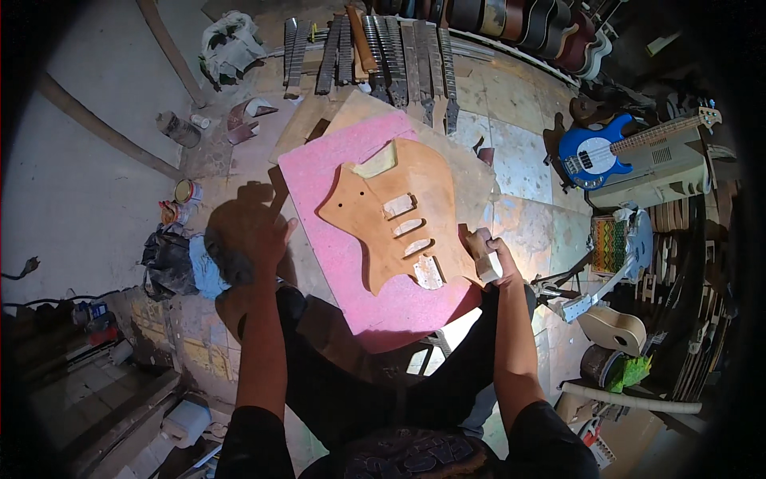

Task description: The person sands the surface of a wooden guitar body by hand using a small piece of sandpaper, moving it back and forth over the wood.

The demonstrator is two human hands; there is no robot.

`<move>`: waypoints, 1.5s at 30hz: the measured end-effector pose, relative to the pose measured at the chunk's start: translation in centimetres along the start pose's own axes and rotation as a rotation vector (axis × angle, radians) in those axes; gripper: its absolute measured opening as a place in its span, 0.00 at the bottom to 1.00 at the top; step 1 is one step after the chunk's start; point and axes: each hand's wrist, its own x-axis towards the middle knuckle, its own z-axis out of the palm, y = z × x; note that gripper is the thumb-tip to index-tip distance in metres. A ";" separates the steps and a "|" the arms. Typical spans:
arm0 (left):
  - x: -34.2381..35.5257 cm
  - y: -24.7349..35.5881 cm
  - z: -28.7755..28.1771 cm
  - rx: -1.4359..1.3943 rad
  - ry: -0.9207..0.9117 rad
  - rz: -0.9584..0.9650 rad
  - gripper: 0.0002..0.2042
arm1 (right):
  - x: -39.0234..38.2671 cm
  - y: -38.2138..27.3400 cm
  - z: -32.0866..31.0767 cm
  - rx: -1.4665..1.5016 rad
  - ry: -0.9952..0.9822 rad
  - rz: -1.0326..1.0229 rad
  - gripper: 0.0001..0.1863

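Observation:
An unpainted orange-brown electric guitar body (427,180) lies flat on a pink board (319,215), its cavities and holes facing up. My right hand (506,263) grips a small pale block (486,262) at the lower right edge of the body. The block's exact kind cannot be made out. My left hand (271,243) is beside the left edge of the pink board, partly in shadow. Its thumb stands apart from the fingers, and nothing shows in it.
Several guitar necks (391,52) lie beyond the board. A blue bass guitar (594,152) leans at the right, above a pale acoustic guitar body (613,329). Cans (185,191) and a black plastic bag (166,259) are on the left. More guitars hang at the top right.

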 end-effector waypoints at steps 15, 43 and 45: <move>-16.8 -2.5 3.3 -0.519 -0.026 -0.314 0.50 | 7.8 -8.1 5.1 -0.611 -0.182 0.110 0.29; -21.1 1.4 2.5 -0.670 0.215 -0.482 0.40 | -4.0 2.9 3.7 -0.205 0.231 -0.433 0.16; -21.0 5.3 -0.5 -0.688 0.129 -0.577 0.44 | -3.6 2.2 2.7 -0.249 0.271 -0.449 0.17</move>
